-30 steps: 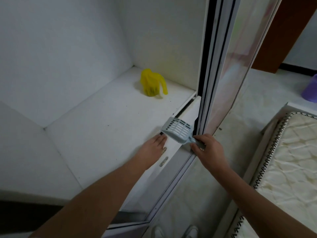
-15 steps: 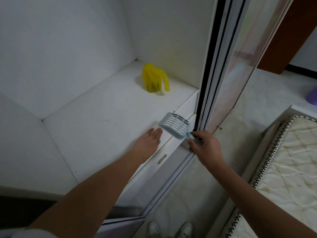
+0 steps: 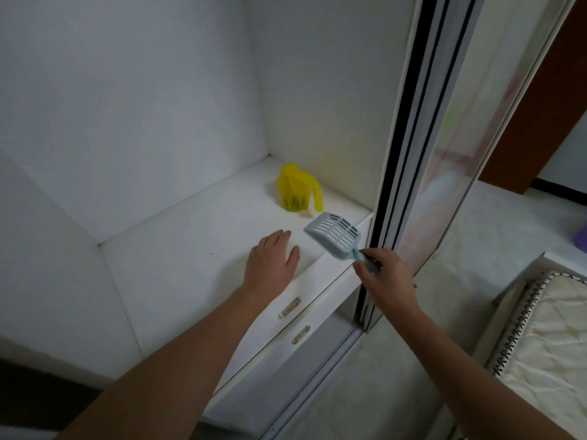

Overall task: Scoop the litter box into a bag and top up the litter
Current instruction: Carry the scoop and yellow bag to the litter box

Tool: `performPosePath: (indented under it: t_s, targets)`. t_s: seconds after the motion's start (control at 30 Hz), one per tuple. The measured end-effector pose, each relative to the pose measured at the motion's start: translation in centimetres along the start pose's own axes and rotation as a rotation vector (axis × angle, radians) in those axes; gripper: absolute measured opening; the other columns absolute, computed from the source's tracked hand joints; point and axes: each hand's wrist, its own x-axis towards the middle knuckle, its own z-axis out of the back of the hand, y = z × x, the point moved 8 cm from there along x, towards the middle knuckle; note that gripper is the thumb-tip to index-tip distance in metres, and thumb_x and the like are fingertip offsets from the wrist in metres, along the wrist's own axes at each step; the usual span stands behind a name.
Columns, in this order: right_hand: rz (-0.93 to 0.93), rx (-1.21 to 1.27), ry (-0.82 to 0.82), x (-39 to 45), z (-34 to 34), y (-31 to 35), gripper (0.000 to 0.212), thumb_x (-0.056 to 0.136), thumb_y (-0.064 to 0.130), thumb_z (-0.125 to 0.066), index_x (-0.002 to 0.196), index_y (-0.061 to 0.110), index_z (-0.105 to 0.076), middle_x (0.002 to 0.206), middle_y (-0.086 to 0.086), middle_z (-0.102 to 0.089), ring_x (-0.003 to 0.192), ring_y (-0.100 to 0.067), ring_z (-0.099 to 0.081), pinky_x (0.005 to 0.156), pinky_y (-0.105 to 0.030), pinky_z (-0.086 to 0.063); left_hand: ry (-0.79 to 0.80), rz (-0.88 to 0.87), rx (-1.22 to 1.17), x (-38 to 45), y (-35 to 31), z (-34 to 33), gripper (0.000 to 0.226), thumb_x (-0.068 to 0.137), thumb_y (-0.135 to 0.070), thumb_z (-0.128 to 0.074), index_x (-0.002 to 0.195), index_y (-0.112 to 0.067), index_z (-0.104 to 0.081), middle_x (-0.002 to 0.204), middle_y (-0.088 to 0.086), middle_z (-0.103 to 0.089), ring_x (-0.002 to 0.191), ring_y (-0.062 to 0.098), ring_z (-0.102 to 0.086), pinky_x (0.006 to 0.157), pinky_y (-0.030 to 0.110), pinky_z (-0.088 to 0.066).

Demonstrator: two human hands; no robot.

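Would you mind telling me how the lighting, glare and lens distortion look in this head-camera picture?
Head view: dim, flat light with a grey-blue cast on the white shelf; soft coloured reflections on the glossy sliding door; wide-angle bending of the door frame; the yellow bag and scoop look slightly soft; faint shadow beside the left hand.

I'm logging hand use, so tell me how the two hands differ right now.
The left hand lies flat and open on the white shelf; the right hand curls around the handle of the blue litter scoop. Left holds nothing; right holds the scoop above the shelf's front edge. Both are bare.
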Motion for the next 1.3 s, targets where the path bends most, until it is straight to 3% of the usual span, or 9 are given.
performPosePath:
  t_s: [0.2, 0.53, 0.7, 0.83, 0.97, 1.1, 1.23, 1.3]
  targets:
    - [0.023, -0.052, -0.023, 2.9, 0.4, 1.1, 0.025, 0.088, 0.03, -0.066, 0.112, 0.023, -0.068, 0.094, 0.009, -0.059, 0.078, -0.006, -0.054, 0.067, -0.024, -0.042, -0.111, 0.02, -0.078, 3.5, 1.0, 2.7, 0.047, 0.098, -0.035, -0.05, 0.139, -0.011, -0.049, 0.137, 0.007, -0.056, 0.124, 0.027, -0.051, 0.1, 0.039, -0.042]
    - [-0.038, -0.06, -0.077, 8.9, -0.6, 0.0, 0.027, 0.087, 0.027, -0.068, 0.112, 0.019, -0.068, 0.098, 0.004, -0.063, 0.082, -0.011, -0.059, 0.072, -0.028, -0.048, -0.007, -0.054, 0.054, 13.1, 3.3, -0.7, 0.053, 0.092, -0.039, -0.058, 0.135, -0.009, -0.049, 0.135, 0.008, -0.056, 0.116, 0.031, -0.054, 0.088, 0.04, -0.044]
    - [-0.058, -0.114, -0.076, 13.0, -1.7, -1.1, 0.026, 0.086, 0.025, -0.069, 0.112, 0.019, -0.068, 0.091, 0.005, -0.061, 0.076, -0.009, -0.059, 0.068, -0.032, -0.054, 0.049, -0.082, 0.065, 19.6, 4.9, -3.4, 0.063, 0.09, -0.04, -0.059, 0.142, -0.008, -0.043, 0.145, 0.012, -0.046, 0.127, 0.033, -0.047, 0.095, 0.043, -0.043]
    - [-0.069, -0.178, -0.059, 15.8, -2.7, -2.3, 0.029, 0.086, 0.026, -0.069, 0.114, 0.02, -0.068, 0.092, 0.004, -0.061, 0.073, -0.01, -0.057, 0.065, -0.029, -0.049, 0.066, -0.105, 0.109, 24.2, 6.4, -4.8, 0.071, 0.086, -0.032, -0.057, 0.15, -0.013, -0.031, 0.154, 0.01, -0.034, 0.136, 0.028, -0.037, 0.103, 0.042, -0.037]
    - [-0.088, -0.195, -0.063, 17.8, -3.4, -2.9, 0.028, 0.085, 0.026, -0.07, 0.112, 0.022, -0.068, 0.093, 0.009, -0.06, 0.075, -0.006, -0.055, 0.063, -0.02, -0.041, 0.112, -0.164, 0.108, 26.9, 7.1, -6.1, 0.075, 0.083, -0.027, -0.057, 0.152, -0.018, -0.028, 0.157, 0.009, -0.027, 0.14, 0.027, -0.03, 0.108, 0.042, -0.032]
    - [-0.105, -0.22, -0.075, 19.1, -3.9, -2.9, 0.026, 0.085, 0.025, -0.07, 0.111, 0.022, -0.068, 0.091, 0.011, -0.056, 0.074, -0.005, -0.052, 0.063, -0.019, -0.038, 0.206, -0.291, 0.098, 28.7, 6.9, -7.5, 0.076, 0.082, -0.03, -0.059, 0.152, -0.024, -0.029, 0.16, 0.004, -0.021, 0.145, 0.023, -0.022, 0.114, 0.038, -0.024]
    - [-0.113, -0.232, -0.075, 19.7, -4.5, -3.2, 0.027, 0.085, 0.024, -0.071, 0.111, 0.021, -0.068, 0.092, 0.011, -0.056, 0.076, -0.007, -0.054, 0.067, -0.023, -0.042, 0.319, -0.295, 0.056, 29.7, 7.3, -8.9, 0.069, 0.081, -0.034, -0.063, 0.145, -0.024, -0.039, 0.154, 0.002, -0.036, 0.139, 0.022, -0.035, 0.112, 0.038, -0.03]
    - [-0.115, -0.238, -0.072, 19.8, -4.8, -3.5, 0.027, 0.084, 0.024, -0.071, 0.111, 0.02, -0.069, 0.093, 0.011, -0.056, 0.076, -0.007, -0.053, 0.065, -0.019, -0.04, 0.316, -0.321, 0.017, 29.7, 7.2, -9.2, 0.059, 0.077, -0.032, -0.064, 0.133, -0.023, -0.049, 0.14, 0.0, -0.05, 0.126, 0.024, -0.048, 0.101, 0.038, -0.039]
